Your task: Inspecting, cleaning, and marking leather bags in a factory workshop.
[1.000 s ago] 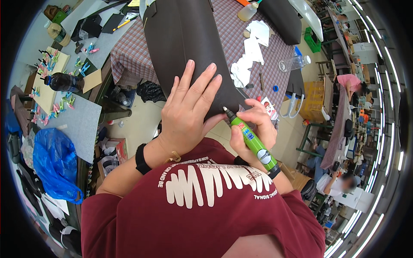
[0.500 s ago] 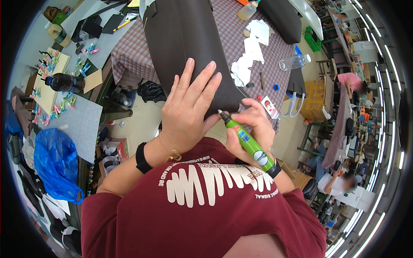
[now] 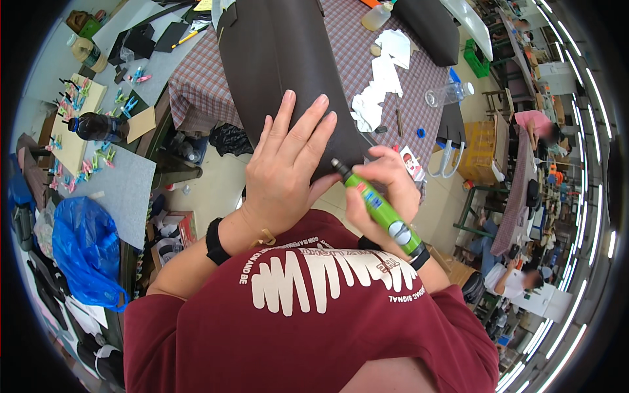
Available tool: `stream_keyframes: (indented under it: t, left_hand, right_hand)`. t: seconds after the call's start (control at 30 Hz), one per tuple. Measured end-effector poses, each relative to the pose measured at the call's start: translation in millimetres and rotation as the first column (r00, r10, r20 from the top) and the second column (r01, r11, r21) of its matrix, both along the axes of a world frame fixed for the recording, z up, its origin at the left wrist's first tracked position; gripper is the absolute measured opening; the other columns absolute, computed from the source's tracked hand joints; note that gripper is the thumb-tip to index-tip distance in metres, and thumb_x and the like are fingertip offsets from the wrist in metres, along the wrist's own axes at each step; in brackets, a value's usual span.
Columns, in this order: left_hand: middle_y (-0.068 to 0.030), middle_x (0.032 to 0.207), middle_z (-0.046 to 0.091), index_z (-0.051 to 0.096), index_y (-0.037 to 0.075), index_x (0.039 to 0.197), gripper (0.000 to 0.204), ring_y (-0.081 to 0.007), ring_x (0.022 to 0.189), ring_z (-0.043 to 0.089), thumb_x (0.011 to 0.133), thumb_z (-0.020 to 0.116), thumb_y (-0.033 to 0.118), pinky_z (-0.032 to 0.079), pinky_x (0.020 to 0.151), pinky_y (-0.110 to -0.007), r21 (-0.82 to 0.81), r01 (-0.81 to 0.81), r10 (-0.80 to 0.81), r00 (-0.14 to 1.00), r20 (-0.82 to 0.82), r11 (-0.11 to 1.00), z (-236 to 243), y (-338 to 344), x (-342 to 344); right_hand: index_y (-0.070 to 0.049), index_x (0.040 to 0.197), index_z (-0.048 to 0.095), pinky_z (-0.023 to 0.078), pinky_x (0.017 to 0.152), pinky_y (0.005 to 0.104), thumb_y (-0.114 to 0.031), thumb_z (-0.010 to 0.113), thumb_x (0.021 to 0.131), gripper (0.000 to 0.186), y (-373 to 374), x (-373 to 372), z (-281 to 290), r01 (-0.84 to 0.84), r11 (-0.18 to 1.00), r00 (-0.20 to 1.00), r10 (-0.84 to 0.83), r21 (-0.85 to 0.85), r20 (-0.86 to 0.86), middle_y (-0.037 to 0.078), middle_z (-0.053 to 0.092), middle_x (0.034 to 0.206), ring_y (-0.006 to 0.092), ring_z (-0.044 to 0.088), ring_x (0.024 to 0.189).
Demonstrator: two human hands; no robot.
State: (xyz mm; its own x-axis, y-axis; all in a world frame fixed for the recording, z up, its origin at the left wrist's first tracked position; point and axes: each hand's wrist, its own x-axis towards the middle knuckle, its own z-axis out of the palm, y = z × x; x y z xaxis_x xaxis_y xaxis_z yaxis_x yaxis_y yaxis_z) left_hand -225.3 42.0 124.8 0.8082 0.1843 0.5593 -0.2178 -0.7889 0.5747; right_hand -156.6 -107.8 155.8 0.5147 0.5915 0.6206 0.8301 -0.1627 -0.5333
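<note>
A large dark brown leather-like piece, perhaps a bag, stretches from the checked cloth toward me. My left hand lies flat on its near end, fingers stretched and slightly apart. Held in my right hand is a thick green pen-shaped tool with a black collar and a small greyish tip. The thumb and fingers wrap round its barrel. The tip points up and left, over the near right corner of the brown piece, close to my left thumb. Whether it touches the surface I cannot tell.
Crumpled white paper, a clear plastic bottle and a blue ring rest on the checked cloth. At left are a dark bottle, several small clips and a blue plastic bag. Other people work farther right.
My right hand has shifted the green tool slightly, its tip now a little higher and over the brown piece rather than at its edge. My left hand has stayed in place.
</note>
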Motion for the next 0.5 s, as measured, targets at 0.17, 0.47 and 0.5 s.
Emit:
stream_keyframes:
  t: [0.17,0.47,0.5]
  left_hand:
    - [-0.0139,0.131,0.047,0.049,0.003,0.125,0.075,-0.0437,0.124,0.039,0.055,0.076,0.009,0.04,0.096,-0.044,-0.003,-0.005,0.005,1.0,-0.004,1.0,1.2,0.0,-0.3]
    - [-0.0137,0.132,0.046,0.048,0.004,0.126,0.075,-0.0434,0.124,0.038,0.056,0.077,0.011,0.04,0.097,-0.043,0.016,-0.004,0.004,1.0,-0.005,1.0,0.4,0.4,-0.4]
    - [-0.0136,0.132,0.046,0.049,0.004,0.125,0.075,-0.0433,0.124,0.038,0.057,0.077,0.011,0.04,0.097,-0.043,0.009,-0.005,0.005,1.0,-0.011,1.0,0.6,0.4,-0.1]
  right_hand:
    - [-0.002,0.085,0.058,0.048,0.077,0.0405,-0.005,0.069,0.061,0.027,-1.1,-0.8,1.4,0.002,1.0,1.0,-0.003,-0.03,-0.014,0.006,0.06,0.068,0.0192,0.057,0.057]
    - [-0.003,0.086,0.058,0.047,0.077,0.04,-0.004,0.068,0.061,0.026,-4.5,-3.3,-1.5,-0.064,0.998,0.998,0.064,0.007,0.026,0.004,0.059,0.067,0.018,0.056,0.057]
    - [-0.002,0.09,0.056,0.045,0.081,0.0418,-0.005,0.067,0.066,0.027,-8.7,-1.5,-3.9,-0.057,0.998,0.998,0.057,-0.027,0.011,0.006,0.06,0.069,0.0178,0.057,0.06]
